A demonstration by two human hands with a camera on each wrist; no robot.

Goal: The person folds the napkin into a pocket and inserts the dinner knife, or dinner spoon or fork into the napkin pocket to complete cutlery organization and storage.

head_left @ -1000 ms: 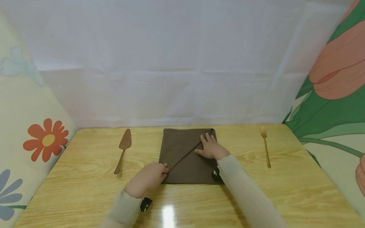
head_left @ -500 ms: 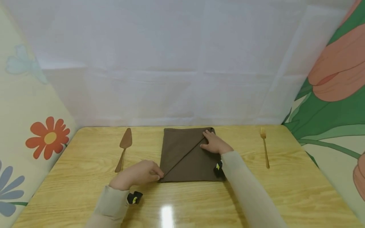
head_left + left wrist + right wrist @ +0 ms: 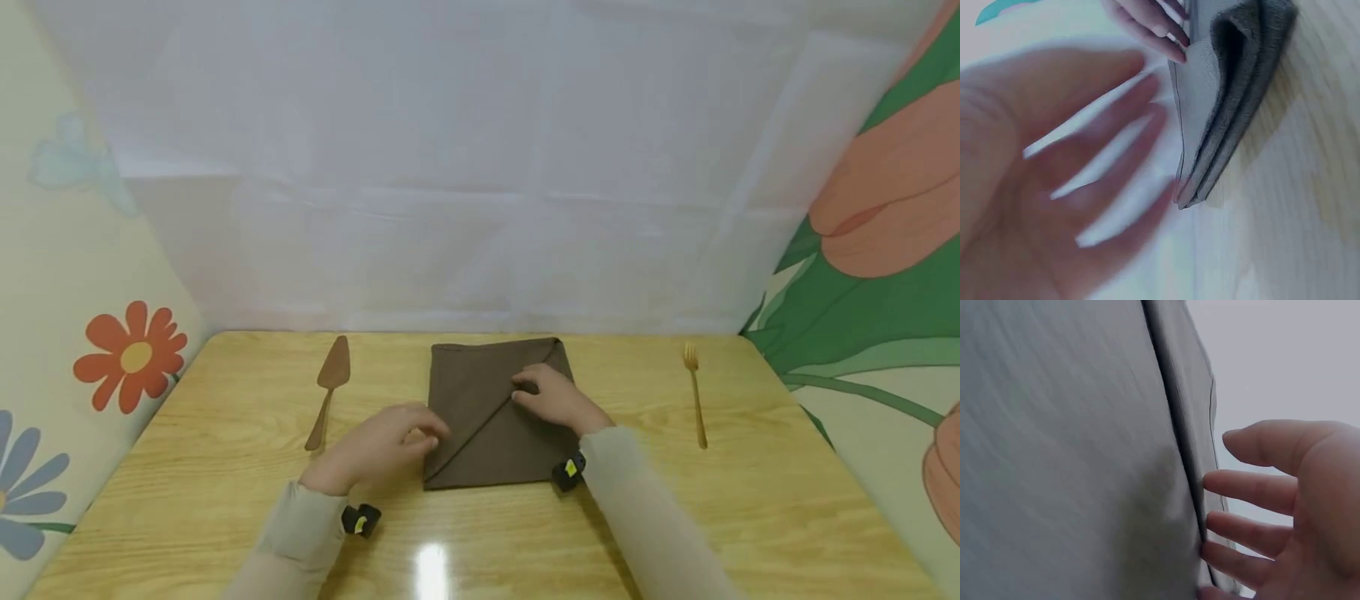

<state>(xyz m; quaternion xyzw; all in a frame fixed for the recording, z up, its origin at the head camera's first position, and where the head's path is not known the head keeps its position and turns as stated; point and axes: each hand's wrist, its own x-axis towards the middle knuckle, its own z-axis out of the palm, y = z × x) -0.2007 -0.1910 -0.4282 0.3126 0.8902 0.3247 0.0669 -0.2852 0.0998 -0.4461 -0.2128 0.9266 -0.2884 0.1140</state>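
Note:
A dark brown cloth napkin (image 3: 468, 387), folded into a square with a diagonal fold across its top, lies on the table. My left hand (image 3: 378, 446) hovers at its left edge, fingers loosely bent and holding nothing. In the left wrist view those fingers spread apart beside the napkin's stacked layers (image 3: 1225, 119), blurred by motion. Over the middle of the napkin is my right hand (image 3: 555, 400), its fingers slightly bent along the diagonal fold. The right wrist view has its fingertips at the fold's edge; whether they touch is hard to tell.
A copper-coloured cake server (image 3: 334, 367) lies to the left of the napkin on the wooden table (image 3: 225, 467). Farther right lies a gold fork (image 3: 697, 400), tines away from me. Behind the table hangs a white sheet (image 3: 450, 208); flower-patterned walls flank it.
My left hand pinched near the napkin's front left corner and has let go, lifting inward. My right hand has slid from the far right corner toward the middle of the fold.

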